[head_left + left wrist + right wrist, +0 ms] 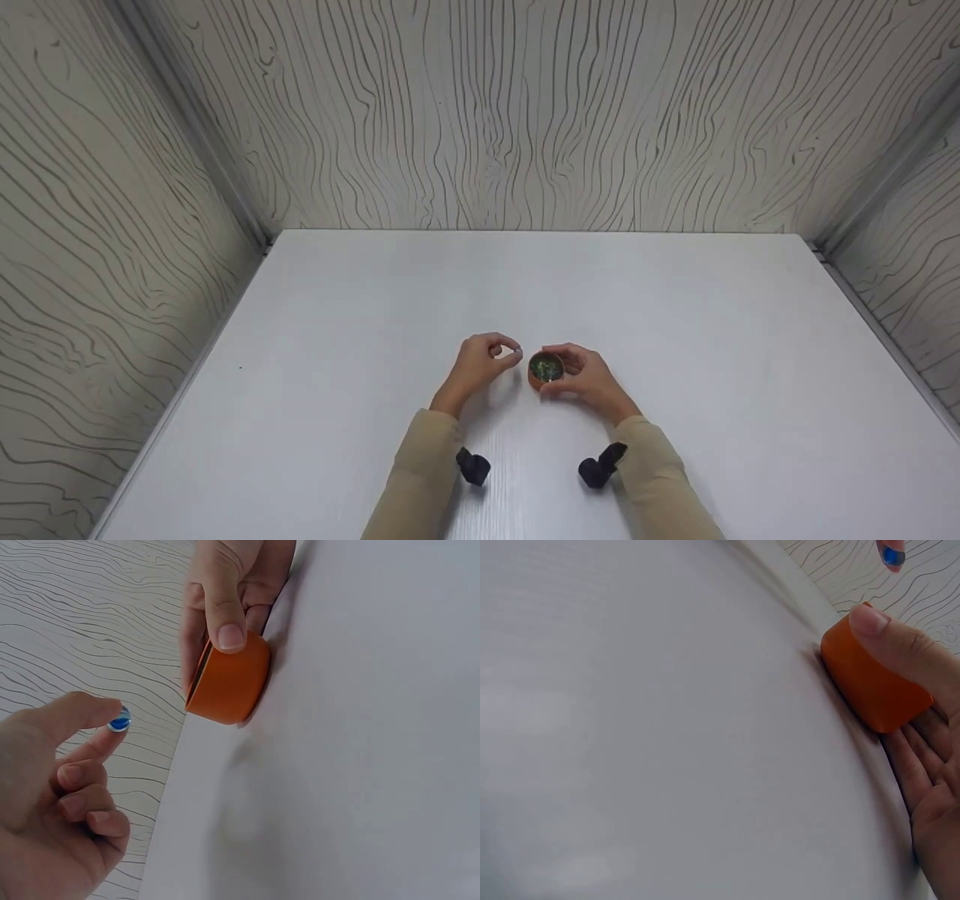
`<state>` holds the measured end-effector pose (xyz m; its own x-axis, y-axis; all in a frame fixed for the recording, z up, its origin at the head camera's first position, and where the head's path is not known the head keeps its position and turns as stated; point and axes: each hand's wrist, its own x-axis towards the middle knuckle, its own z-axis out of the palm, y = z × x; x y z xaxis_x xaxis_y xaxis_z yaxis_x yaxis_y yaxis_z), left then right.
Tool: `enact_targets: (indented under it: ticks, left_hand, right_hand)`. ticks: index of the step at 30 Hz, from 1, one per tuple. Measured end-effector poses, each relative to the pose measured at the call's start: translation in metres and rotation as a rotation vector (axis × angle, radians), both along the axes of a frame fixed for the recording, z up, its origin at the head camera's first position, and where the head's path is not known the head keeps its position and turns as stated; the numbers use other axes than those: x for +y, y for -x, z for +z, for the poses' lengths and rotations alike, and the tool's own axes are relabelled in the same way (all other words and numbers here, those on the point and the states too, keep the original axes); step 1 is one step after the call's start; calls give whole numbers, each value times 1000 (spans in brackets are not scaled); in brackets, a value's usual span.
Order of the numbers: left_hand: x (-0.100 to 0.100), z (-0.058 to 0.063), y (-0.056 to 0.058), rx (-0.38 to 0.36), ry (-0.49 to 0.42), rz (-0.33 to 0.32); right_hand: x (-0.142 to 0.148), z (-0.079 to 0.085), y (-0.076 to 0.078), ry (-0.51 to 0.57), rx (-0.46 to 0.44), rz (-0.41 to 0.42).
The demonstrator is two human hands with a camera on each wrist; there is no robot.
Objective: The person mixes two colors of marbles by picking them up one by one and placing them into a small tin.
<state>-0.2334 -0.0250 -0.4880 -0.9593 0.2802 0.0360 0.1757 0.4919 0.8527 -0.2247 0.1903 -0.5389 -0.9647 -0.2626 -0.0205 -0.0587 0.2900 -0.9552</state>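
Between thumb and index finger, my left hand [481,364] pinches a small glass marble [120,720], clear with a blue swirl; its other fingers are curled in. The marble is also seen at the top of the right wrist view. My right hand [589,379] grips a small orange cup [231,682], thumb on the near side and fingers on the far side. The cup's mouth faces up in the head view, showing a dark, greenish, glinting inside [546,367]. The left fingertips are just left of the cup's rim, a little apart from it.
Both hands work over a white table [337,315]. Behind it stands a wall [480,112] with a wood-grain line pattern, with more such panels at the sides. Black wrist cameras [473,466] are strapped to both beige sleeves [421,465].
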Motion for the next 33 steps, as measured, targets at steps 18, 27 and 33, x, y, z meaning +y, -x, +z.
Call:
enact_targets:
  ticks: [18, 27, 33]
  left_hand:
    - [11, 7, 2, 50, -17, -34]
    - [16, 6, 2, 26, -3, -39]
    - [20, 6, 2, 35, 2, -52]
  right_hand:
    - [0, 0, 0, -13, 14, -14]
    - [1, -1, 1, -1, 29, -4]
    - [1, 0, 0, 7, 18, -4]
